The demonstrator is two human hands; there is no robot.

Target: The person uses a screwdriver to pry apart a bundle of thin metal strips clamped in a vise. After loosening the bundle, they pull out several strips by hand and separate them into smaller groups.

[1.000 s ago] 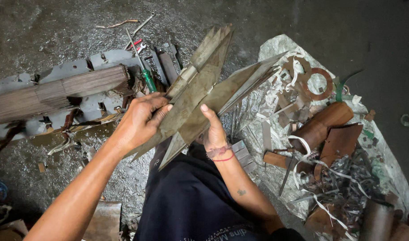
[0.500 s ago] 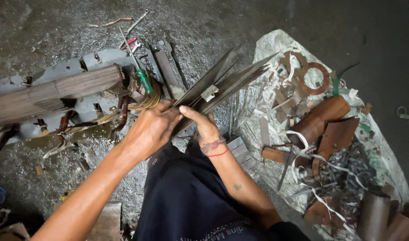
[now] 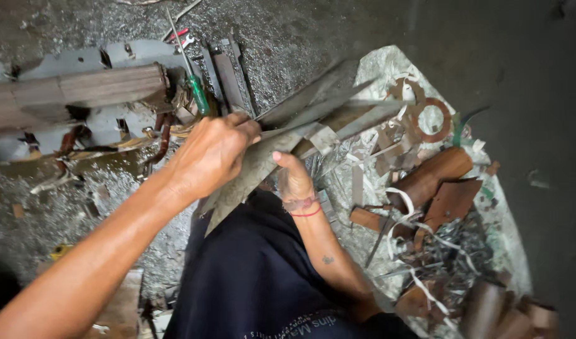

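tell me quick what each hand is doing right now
Left hand: closed around the bundle of grey sheet strips.
Right hand: gripping the same bundle from below, thumb up.

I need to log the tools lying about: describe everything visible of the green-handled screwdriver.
The screwdriver has a translucent green handle and a thin, bare metal shaft. It lies flat on the gritty grey floor, the shaft pointing away from the person, the handle nearer, just beyond the left hand. No hand touches it. The handle's end sits among scrap beside the wooden block.
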